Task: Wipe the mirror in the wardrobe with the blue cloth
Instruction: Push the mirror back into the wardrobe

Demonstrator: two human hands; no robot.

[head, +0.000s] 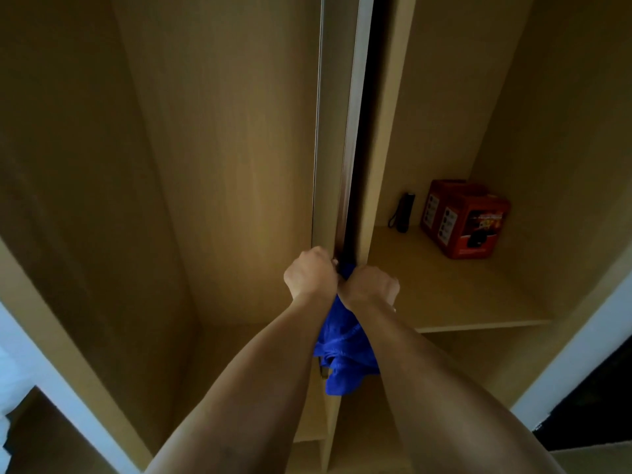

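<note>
Two bare hands are meeting at the front edge of the wardrobe's central divider point(372, 138), low in the head view. Item one — the mirror point(354, 131): a narrow metallic-edged panel showing edge-on, its long axis running vertically from the top of the frame down to the hands; its reflective face is turning away from the camera and cannot be made out. Item two — the blue cloth point(345, 357): it is hanging bunched between the two wrists, its long axis running top to bottom, loose folds drooping below the forearms, a small tuft showing just above the right hand point(371, 285).

The left hand point(309, 273) is curling its fingers around the panel's edge, knuckles facing the camera, forearm reaching up from the lower left. The right hand is sitting just beside it, wrist bent, fingers closing on the upper part of the cloth; its fingertips are hiding behind the hand itself, so the exact hold is hard to read.

Also listed: a red box point(468, 220) and a small black flashlight point(405, 212) are standing well apart from the hands, near each other on the right-hand shelf point(444, 295). Both forearms are being cut off by the lower frame edge.
</note>
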